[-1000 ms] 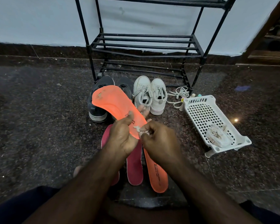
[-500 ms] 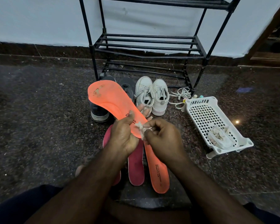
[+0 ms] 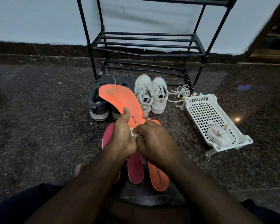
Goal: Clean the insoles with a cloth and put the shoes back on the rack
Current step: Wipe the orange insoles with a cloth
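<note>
Head view: the heel end of the curved orange foam insole (image 3: 120, 101) is hidden behind the two hands at the centre of the frame, and only a scrap of the small white cloth (image 3: 132, 133) shows between them. The left hand (image 3: 122, 135) grips the insole, thumb on its printed face, fingers curled behind. The right hand (image 3: 153, 139) pinches the cloth with curled fingers just below the insole's lettering; whether the cloth touches the foam cannot be told. The insole's toe rises toward the upper left, covering part of the dark grey sneakers (image 3: 99, 102). Below the hands, two dark red insoles (image 3: 135, 168) and a second orange insole (image 3: 158, 175) lie on the dark speckled stone floor (image 3: 39, 126), partly covered by the forearms. White lace-up sneakers (image 3: 150, 94) stand before the black metal shoe rack (image 3: 145, 44), whose top is cut off. At right, a white perforated plastic basket (image 3: 205, 110) holds a crumpled pale bundle, hard to make out.
</note>
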`<state>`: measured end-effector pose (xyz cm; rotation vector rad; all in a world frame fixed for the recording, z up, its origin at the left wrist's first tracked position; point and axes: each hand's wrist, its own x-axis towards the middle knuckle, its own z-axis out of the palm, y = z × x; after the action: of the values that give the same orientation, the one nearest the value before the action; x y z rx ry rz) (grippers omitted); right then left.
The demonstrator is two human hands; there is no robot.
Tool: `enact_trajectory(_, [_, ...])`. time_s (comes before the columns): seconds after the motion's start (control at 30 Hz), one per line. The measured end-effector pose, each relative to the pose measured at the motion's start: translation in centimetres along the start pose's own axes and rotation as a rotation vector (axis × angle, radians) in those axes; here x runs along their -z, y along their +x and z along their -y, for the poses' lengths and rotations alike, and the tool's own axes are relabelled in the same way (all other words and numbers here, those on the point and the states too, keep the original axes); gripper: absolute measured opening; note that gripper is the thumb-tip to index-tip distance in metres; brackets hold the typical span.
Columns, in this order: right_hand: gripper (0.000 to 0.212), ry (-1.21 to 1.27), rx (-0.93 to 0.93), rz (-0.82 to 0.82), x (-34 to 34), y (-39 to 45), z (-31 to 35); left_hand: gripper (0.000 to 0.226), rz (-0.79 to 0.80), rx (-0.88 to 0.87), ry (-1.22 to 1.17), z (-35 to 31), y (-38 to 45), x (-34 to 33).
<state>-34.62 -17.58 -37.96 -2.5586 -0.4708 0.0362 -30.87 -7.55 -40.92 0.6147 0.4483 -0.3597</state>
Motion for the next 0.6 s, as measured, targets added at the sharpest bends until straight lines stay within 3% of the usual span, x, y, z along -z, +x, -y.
enact_trajectory(0.13, [0.026, -0.039, 0.021, 0.113, 0.72, -0.17, -0.17, 0.061, -0.021, -0.032, 0.005, -0.51, -0.56, -0.60])
enact_trajectory(0.27, [0.022, 0.007, 0.026, -0.008, 0.64, 0.12, -0.01, 0.064, -0.001, -0.015, 0.070, -0.52, -0.62, -0.50])
enact_trajectory(0.43, [0.023, -0.072, 0.124, 0.095, 0.55, -0.37, -0.22, 0.078, -0.002, 0.006, 0.104, -0.56, -0.67, -0.24])
enact_trajectory(0.6, [0.027, -0.079, 0.134, 0.005, 0.82, -0.20, -0.25, 0.066, -0.027, 0.011, 0.093, -0.68, -0.54, -0.20])
